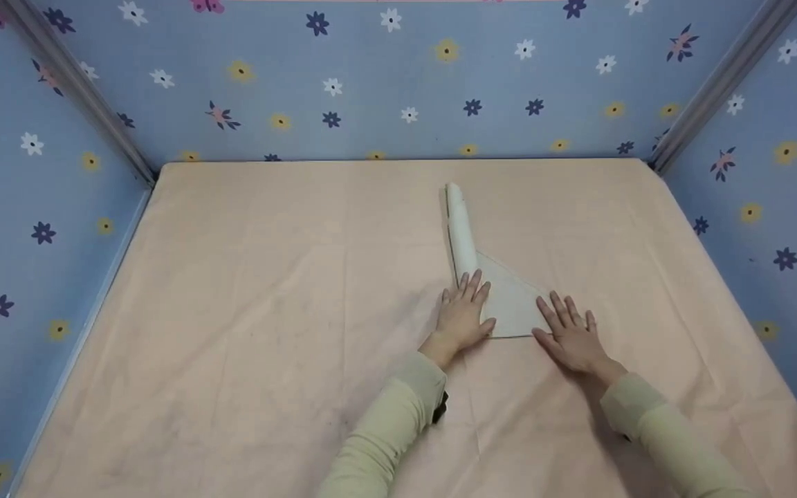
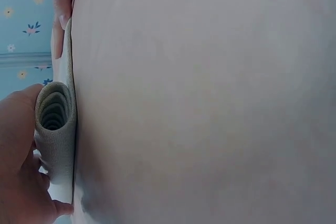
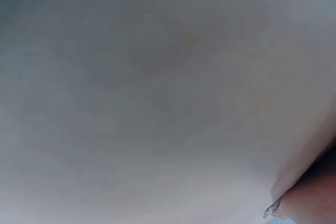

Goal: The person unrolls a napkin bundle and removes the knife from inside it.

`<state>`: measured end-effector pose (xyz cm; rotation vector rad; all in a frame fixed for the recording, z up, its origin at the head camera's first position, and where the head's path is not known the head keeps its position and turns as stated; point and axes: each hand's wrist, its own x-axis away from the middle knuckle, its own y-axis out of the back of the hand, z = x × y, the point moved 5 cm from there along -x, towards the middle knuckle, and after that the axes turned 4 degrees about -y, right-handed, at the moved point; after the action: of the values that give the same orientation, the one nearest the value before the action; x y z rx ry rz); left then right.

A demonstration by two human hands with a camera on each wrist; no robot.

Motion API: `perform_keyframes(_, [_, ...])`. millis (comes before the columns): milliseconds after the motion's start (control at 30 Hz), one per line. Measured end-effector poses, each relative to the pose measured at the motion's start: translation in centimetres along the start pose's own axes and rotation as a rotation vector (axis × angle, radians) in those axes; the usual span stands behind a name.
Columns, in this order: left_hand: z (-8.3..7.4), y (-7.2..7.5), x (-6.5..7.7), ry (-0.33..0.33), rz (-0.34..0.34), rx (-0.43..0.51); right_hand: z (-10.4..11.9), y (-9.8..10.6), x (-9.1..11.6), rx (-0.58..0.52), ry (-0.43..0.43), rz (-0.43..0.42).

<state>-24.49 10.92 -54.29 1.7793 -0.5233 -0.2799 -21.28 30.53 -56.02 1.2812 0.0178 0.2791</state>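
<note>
Whitish fabric sheet (image 1: 512,303) lies right of its roll (image 1: 461,232); left hand (image 1: 460,321), fingers extended, rests on the roll, right hand (image 1: 573,340), fingers splayed, on the sheet's corner. Even pressure should keep edges aligned.

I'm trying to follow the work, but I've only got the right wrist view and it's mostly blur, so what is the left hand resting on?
Observer: The left hand rests on the near end of a pale roll.
Operator: What does that end look like?
Observer: It is open, and the left wrist view shows coiled layers inside.
Operator: Is anything beside it?
Observer: Yes, a flat part spreads rightward from it, reaching the right hand.
</note>
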Motion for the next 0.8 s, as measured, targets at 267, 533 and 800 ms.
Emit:
perform_keyframes(267, [0.4,0.2,0.3,-0.009,0.013,0.026,0.2,0.1,0.1,-0.001,0.002,-0.001])
perform_keyframes(533, [0.9,0.2,0.4,-0.02,0.015,0.034,0.1,-0.1,0.0,0.01,0.005,0.023])
perform_keyframes(800, [1.3,0.4,0.6,-0.023,0.028,0.049,0.1,-0.1,0.0,0.003,0.0,0.019])
